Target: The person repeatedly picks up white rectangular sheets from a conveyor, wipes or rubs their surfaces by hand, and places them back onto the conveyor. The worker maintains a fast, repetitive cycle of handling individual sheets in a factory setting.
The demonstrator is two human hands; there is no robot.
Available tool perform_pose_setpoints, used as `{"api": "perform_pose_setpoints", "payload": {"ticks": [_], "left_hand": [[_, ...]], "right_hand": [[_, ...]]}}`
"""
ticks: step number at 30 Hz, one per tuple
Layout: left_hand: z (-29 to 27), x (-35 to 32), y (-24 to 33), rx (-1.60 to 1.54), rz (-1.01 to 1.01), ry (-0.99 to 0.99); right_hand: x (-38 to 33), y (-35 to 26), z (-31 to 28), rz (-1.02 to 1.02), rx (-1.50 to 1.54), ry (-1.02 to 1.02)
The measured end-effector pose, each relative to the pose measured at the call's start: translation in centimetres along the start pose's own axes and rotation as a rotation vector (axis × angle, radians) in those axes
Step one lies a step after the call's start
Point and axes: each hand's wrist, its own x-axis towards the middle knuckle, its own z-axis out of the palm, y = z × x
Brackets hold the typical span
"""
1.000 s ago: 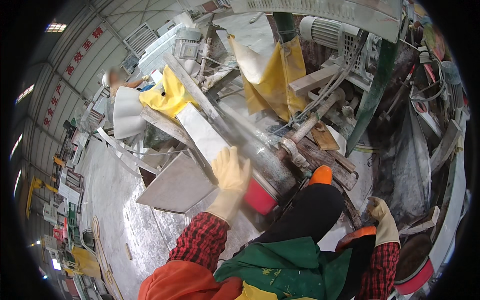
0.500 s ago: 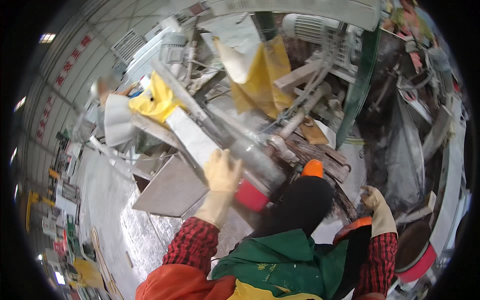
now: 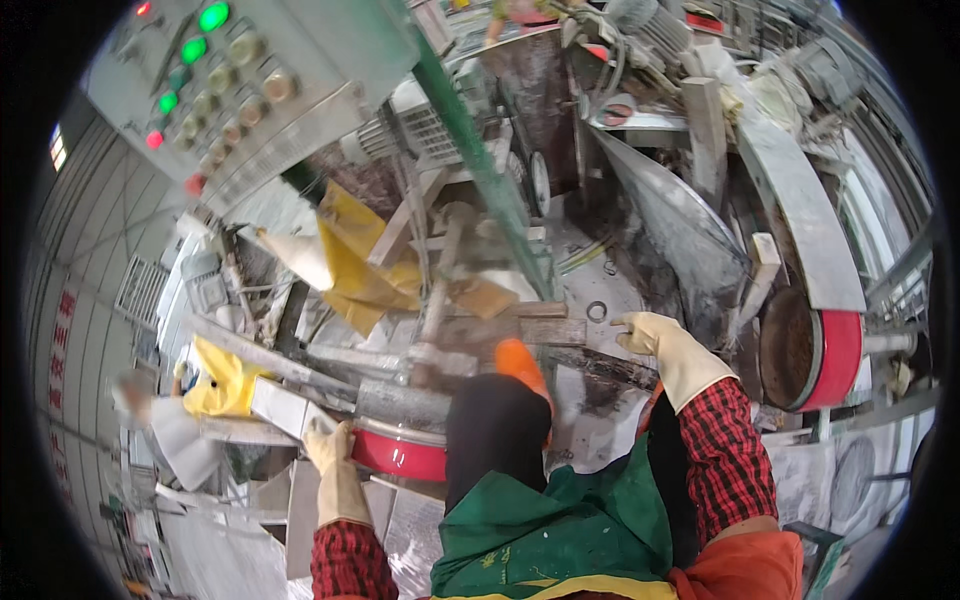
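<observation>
My left hand (image 3: 333, 462), in a cream rubber glove, rests at the end of a long white beam (image 3: 282, 408), its fingers bent over the edge. Beside it is a roller with a glossy red rim (image 3: 400, 456), partly hidden by my raised leg. My right hand (image 3: 672, 352), gloved alike, hangs in the air over the floor to my right. Its index finger points out to the left, the others are loosely bent, and nothing shows in it. I wear a green apron (image 3: 560, 530) and orange boots (image 3: 522, 368).
Worn planks (image 3: 545, 332) and debris lie ahead on the wet floor. A green post (image 3: 482, 165) rises before me, under a control panel (image 3: 235, 90) with lit buttons. To the right stand a grey sheet (image 3: 668, 200) and another red-rimmed drum (image 3: 838, 358). Yellow cloth (image 3: 362, 262) hangs ahead.
My view has swung to the right, bringing the control panel in. My left hand, spread above the white beam before, now sits at its end by the red rim. My right hand has risen and reaches forward.
</observation>
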Motion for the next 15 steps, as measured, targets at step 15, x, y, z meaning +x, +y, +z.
{"api": "perform_pose_setpoints", "payload": {"ticks": [15], "left_hand": [[17.5, -14.8, 27.8, 0.014, 0.767, -1.022]], "right_hand": [[-2.0, -9.6, -3.5, -0.299, 1.593, 0.113]]}}
